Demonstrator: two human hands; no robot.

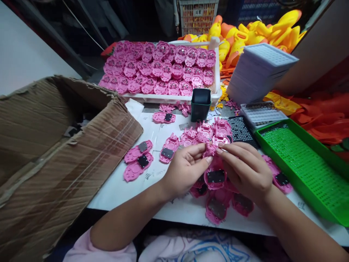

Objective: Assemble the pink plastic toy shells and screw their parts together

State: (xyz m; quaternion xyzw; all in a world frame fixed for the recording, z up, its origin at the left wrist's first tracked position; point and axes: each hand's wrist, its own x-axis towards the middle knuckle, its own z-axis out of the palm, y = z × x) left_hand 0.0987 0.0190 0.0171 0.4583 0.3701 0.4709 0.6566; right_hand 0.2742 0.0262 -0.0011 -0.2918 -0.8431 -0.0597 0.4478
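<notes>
My left hand (187, 165) is closed, thumb and fingers pinching a small pink plastic part (210, 149) from the left. From the other side, the fingertips of my right hand (247, 169) grip the same part. Its exact shape is partly covered by my fingers. Below and behind it lies a pile of pink plastic toy casings, one with a black rectangular panel (216, 177) and another with a grey panel (217, 208). More pink casings (167, 148) lie to the left on the white paper, and one pink casing (280, 180) is beside my right wrist.
A brown cardboard box (89, 156) stands at left. Behind are a white crate (166, 99) of pink casings and a black cup (200, 105). At right are a green basket (305, 167), a black perforated tray (241, 131), stacked white trays (256, 72) and yellow-orange parts (256, 34).
</notes>
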